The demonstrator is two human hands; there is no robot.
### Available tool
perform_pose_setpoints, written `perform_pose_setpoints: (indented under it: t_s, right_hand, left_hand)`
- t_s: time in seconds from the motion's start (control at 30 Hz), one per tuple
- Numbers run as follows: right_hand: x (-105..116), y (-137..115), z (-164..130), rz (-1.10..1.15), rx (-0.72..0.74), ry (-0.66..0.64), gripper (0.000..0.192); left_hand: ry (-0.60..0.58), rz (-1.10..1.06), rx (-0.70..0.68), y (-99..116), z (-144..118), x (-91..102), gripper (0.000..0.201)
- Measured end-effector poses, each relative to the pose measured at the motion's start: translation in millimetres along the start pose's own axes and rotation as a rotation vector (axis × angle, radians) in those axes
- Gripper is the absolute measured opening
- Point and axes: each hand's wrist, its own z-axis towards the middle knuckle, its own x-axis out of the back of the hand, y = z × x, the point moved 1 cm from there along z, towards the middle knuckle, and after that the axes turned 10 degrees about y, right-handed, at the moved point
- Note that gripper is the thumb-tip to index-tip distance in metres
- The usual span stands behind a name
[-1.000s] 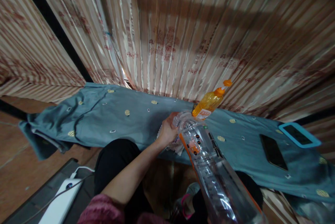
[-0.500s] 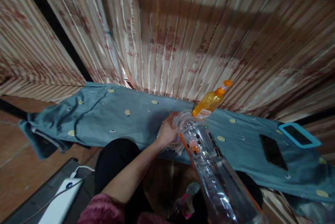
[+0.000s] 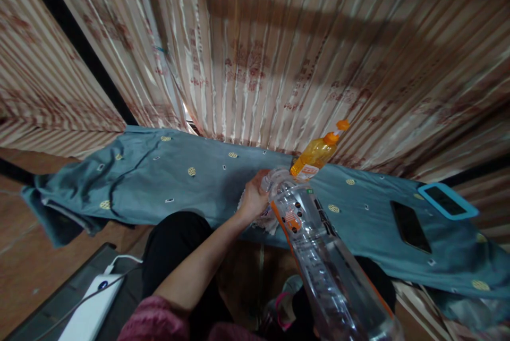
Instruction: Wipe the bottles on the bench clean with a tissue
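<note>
Your left hand [image 3: 252, 200] was closed around the neck end of a big clear plastic bottle [image 3: 319, 256], fingers curled at its mouth. The bottle ran tilted from your lap up to the near edge of the blue cloth [image 3: 159, 181], neck pointing away from you, orange label strip along its side. Something white and crumpled [image 3: 268, 220] sat just under the hand, touching the bottle neck; couldn't tell what it was.

Right hand wasn't in frame, so I can't tell its state; the bottle's base ran out of view at the bottom right.

An orange bottle [image 3: 314, 156] with an orange cap stood on the cloth just behind the clear bottle's mouth, against the striped curtain [image 3: 258, 49]. A dark phone [image 3: 409, 226] lay flat on the cloth well to the right, and a device in a blue case [image 3: 448, 201] beyond it near the curtain. A white power bank [image 3: 93, 309] with a cable sat low left by your knee.
</note>
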Motion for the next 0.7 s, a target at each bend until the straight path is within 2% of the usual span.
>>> perform_pose_setpoints:
  t_s: [0.2, 0.7]
  right_hand:
    - [-1.3, -2.5, 2.6, 0.042, -0.065, -0.015, 0.049]
    - [-1.3, -3.4, -2.7, 0.045, -0.118, 0.040, 0.045]
  left_hand:
    - [0.006, 0.020, -0.002, 6.7, 0.0, 0.1, 0.020]
    - [0.046, -0.033, 0.025, 0.7, 1.1, -1.2, 0.021]
